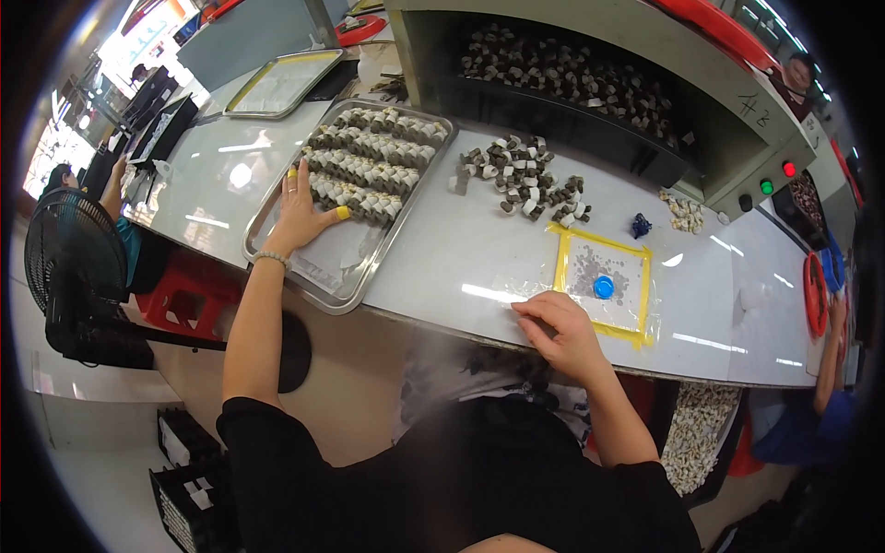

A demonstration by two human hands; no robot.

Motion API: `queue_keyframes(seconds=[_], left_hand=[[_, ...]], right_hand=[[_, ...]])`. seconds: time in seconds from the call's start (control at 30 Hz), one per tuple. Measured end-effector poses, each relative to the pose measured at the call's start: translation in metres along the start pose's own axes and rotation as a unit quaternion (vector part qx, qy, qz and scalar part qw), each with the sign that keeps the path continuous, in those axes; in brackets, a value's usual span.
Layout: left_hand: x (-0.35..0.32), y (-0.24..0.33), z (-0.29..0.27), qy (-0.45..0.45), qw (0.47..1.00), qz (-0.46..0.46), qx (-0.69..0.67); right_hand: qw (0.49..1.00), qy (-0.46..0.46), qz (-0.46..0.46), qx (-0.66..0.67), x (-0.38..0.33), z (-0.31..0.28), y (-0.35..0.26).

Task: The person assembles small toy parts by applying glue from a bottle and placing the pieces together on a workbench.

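My left hand (309, 221) lies spread over a metal tray (355, 297), with yellow bands on the thumb and a finger. Its fingers are stretched out against rows of small white-and-dark pieces (364, 170) standing packed in the tray. Bare paper-like lining shows at the tray's near end. By the table's front edge, my right hand (564, 334) is closed, fingers curled, and nothing shows in it. A loose heap of similar pieces (525, 175) lies right of the tray. Beside the right hand, a blue round cap (604, 288) sits on a yellow-taped square (636, 318) with grey spots.
A grey machine (728, 152) behind the heap has many pieces inside its opening. Left are another tray (286, 83) and a black fan (78, 240). A dark blue lump (640, 225) and pale pieces (682, 212) lie farther right. Another person's arm (830, 350) reaches in at right.
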State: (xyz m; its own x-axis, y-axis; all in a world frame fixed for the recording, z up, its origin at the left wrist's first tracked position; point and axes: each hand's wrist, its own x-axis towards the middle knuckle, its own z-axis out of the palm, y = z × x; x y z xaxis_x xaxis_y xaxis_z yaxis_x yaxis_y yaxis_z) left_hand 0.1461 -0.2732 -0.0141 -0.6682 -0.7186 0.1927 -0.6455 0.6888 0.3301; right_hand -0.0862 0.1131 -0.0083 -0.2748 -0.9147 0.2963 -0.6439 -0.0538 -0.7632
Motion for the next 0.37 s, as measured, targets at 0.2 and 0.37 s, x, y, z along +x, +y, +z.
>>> queue_keyframes(seconds=[0.2,0.37], left_hand=[[-0.012,0.055,-0.018,0.1,0.993,0.015,0.055],[-0.018,0.152,-0.016,0.07,0.972,0.19,-0.12]], right_hand=[[0.994,-0.02,-0.042,-0.094,0.009,-0.004,-0.017],[0.998,0.0,-0.007,-0.062,0.004,0.002,-0.006]])
